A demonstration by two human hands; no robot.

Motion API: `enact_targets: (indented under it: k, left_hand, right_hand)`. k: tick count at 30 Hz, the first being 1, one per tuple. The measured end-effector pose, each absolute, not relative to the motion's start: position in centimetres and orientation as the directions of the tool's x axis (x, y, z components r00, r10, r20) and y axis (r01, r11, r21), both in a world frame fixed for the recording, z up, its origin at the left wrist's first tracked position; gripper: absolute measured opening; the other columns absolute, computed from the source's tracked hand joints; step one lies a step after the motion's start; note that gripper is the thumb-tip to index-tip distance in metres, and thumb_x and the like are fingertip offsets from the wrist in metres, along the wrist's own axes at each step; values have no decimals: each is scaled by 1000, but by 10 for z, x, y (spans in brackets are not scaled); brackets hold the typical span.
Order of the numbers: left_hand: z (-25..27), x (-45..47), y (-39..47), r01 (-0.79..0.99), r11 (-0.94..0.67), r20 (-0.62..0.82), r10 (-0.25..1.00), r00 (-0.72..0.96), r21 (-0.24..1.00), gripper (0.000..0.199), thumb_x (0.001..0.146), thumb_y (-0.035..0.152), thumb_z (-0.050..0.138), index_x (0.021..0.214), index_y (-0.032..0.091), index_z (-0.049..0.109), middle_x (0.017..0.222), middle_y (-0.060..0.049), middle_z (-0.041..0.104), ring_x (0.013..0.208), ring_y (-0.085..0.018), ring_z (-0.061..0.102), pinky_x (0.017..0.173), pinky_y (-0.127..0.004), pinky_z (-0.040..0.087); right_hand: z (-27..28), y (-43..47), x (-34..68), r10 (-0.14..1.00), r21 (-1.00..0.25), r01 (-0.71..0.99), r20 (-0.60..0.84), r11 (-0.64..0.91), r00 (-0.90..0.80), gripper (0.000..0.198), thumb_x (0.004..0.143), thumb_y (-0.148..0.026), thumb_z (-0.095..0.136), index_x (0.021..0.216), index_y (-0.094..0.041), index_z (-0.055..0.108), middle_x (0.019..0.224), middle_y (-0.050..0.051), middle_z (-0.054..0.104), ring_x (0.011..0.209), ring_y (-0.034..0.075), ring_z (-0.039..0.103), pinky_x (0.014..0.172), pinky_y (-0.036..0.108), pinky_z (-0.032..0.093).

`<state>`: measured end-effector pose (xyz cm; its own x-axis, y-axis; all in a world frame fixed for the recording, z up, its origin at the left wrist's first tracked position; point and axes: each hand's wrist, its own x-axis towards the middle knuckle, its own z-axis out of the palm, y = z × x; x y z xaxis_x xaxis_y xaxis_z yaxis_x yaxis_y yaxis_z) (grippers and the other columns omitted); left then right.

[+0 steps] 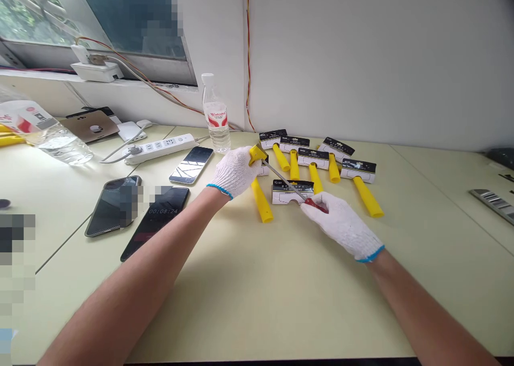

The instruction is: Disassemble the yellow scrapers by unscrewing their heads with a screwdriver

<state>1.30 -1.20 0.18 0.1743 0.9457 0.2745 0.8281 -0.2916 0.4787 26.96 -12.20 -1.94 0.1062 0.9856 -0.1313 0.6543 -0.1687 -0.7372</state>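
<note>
My left hand (236, 169), in a white knit glove with a blue cuff, grips a yellow scraper (259, 153) above the table. My right hand (341, 218), gloved alike, is closed around the red handle of a screwdriver (287, 181). Its metal shaft points up and left, with the tip at the yellow scraper; whether it sits in a screw is too small to tell. Just beyond the screwdriver stands a black-and-white cardboard sleeve (292, 193). Below my left hand lies a yellow handle (262, 202), its upper end partly hidden.
Several yellow-handled scrapers (365, 194) in card sleeves lie behind my hands. A water bottle (217, 117) stands near the wall, beside a power strip (160, 148). Phones (113, 205) lie at left, one running a timer. Another bottle (44, 130) leans at far left.
</note>
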Motion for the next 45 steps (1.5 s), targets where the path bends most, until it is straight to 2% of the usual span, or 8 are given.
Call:
enact_targets:
  k: [8, 15, 20, 24, 29, 35, 40, 45]
  left_hand:
    - [5, 15, -14, 836, -272, 307, 942, 132, 476, 14, 96, 28, 56, 89, 20, 65, 82, -6, 69, 66, -20, 57, 59, -33, 34]
    - [9, 14, -17, 821, -263, 303, 946, 116, 506, 17, 95, 32, 58, 83, 20, 62, 72, -4, 62, 62, -18, 51, 57, -32, 33]
    - [12, 13, -18, 827, -275, 292, 946, 142, 491, 14, 94, 28, 57, 84, 20, 62, 74, -5, 64, 64, -19, 52, 59, -32, 33]
    - [8, 12, -16, 832, -290, 294, 942, 161, 473, 13, 93, 29, 57, 87, 19, 63, 80, -5, 68, 64, -19, 55, 59, -32, 35]
    - [3, 11, -13, 847, -334, 333, 921, 201, 413, 15, 94, 27, 56, 92, 19, 68, 86, -8, 71, 68, -21, 59, 61, -33, 37]
    - [6, 13, -14, 860, -326, 321, 925, 204, 392, 18, 96, 28, 55, 96, 19, 70, 89, -8, 73, 72, -23, 63, 62, -33, 39]
    - [4, 13, -13, 834, -272, 286, 947, 145, 480, 14, 94, 32, 58, 89, 21, 66, 85, -7, 71, 71, -23, 62, 59, -33, 37]
    - [-2, 16, -10, 827, -287, 309, 940, 146, 483, 12, 95, 28, 55, 88, 21, 63, 84, -7, 70, 70, -22, 60, 58, -33, 37]
  right_hand:
    - [-39, -123, 273, 918, -365, 917, 398, 163, -4, 49, 104, -63, 58, 98, -20, 78, 77, 5, 73, 69, 21, 64, 65, 31, 39]
    - [-43, -124, 274, 884, -293, 919, 454, 265, -110, 47, 109, -56, 54, 99, -17, 77, 79, 5, 73, 67, 20, 63, 66, 31, 39]
    - [-35, -123, 272, 954, -494, 846, 294, 199, -53, 45, 107, -60, 56, 97, -21, 77, 72, 0, 68, 62, 18, 54, 63, 30, 39]
    - [-23, -123, 269, 1000, -670, 742, 19, 17, -5, 56, 104, -68, 52, 76, -21, 67, 63, -1, 59, 59, 16, 49, 58, 30, 33]
    - [-11, -123, 269, 968, -847, 487, -249, -215, -6, 56, 99, -71, 57, 79, -20, 69, 63, 0, 55, 55, 13, 40, 51, 27, 26]
    - [-7, -123, 272, 881, -848, 321, -467, -422, -74, 62, 93, -81, 60, 94, -20, 70, 67, -3, 50, 48, 8, 27, 45, 25, 15]
    - [-19, -122, 271, 996, -705, 704, -48, -86, 74, 62, 100, -77, 50, 78, -21, 68, 64, 1, 59, 56, 15, 46, 55, 29, 31]
    - [-34, -120, 277, 933, -410, 904, 357, 119, 39, 53, 106, -64, 48, 87, -21, 73, 68, 3, 66, 64, 20, 57, 64, 32, 36]
